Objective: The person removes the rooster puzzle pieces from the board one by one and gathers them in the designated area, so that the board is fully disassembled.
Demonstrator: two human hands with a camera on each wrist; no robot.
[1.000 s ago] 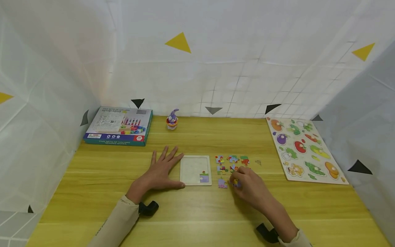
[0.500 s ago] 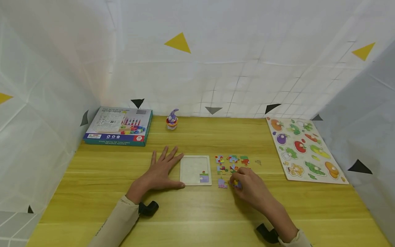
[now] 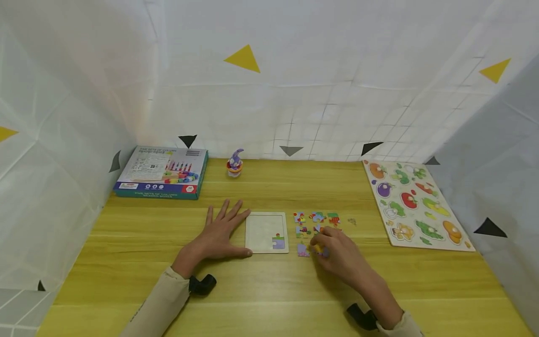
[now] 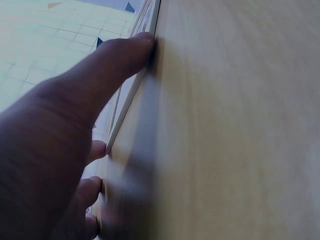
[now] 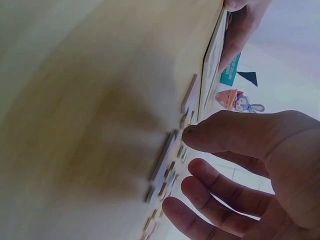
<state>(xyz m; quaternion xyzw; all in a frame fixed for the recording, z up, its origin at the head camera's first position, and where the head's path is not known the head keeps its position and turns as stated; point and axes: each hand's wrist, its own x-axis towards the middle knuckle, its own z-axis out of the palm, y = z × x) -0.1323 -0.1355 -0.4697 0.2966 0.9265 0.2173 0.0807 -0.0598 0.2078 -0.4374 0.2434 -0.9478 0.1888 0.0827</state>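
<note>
My left hand [image 3: 216, 238] lies spread at the left side of a small square puzzle tray [image 3: 262, 229]. Its thumb touches the near left corner and its index finger the far left corner. One lilac-and-green puzzle piece [image 3: 278, 243] sits in the tray's near right corner. My right hand [image 3: 343, 257] hovers low over loose pieces, fingers loosely bent. In the right wrist view, the thumb [image 5: 225, 131] is just above a flat piece [image 5: 162, 157] on the table, with no piece visible between the fingers. A lilac piece [image 3: 303, 250] lies just left of the fingertips.
Several more loose puzzle pieces [image 3: 317, 217] lie in rows right of the tray. A wooden vegetable puzzle board [image 3: 397, 227] is at the right. At the back left are a boxed toy set [image 3: 162, 171] and a small purple figurine [image 3: 235, 164].
My right hand has shifted slightly left, its fingertips now near the lilac piece, and more of the piece below it shows. My left hand and the tray have stayed put.
</note>
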